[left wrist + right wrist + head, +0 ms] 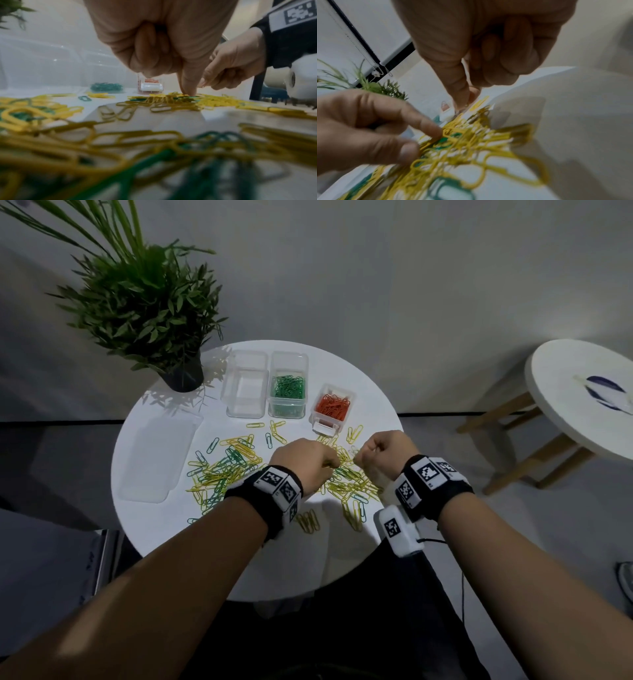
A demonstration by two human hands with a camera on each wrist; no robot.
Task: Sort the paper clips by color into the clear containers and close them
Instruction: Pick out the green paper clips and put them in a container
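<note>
left hand (307, 460): we press one straight forefinger into the yellow clips (346, 474); other fingers curled
right hand (383, 451): we see thumb and forefinger pinched; on what, we cannot tell

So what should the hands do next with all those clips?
Probably lift a yellow clip from the mixed pile and drop it into the empty container. Green clips and orange clips already have boxes; both hands are picking there.

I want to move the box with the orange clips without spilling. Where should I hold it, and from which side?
Probably hold the box of orange clips by its two long side walls, coming down from above. It stands upright with its top open, and the green box stands apart on its left, so fingers should fit on both sides.
</note>
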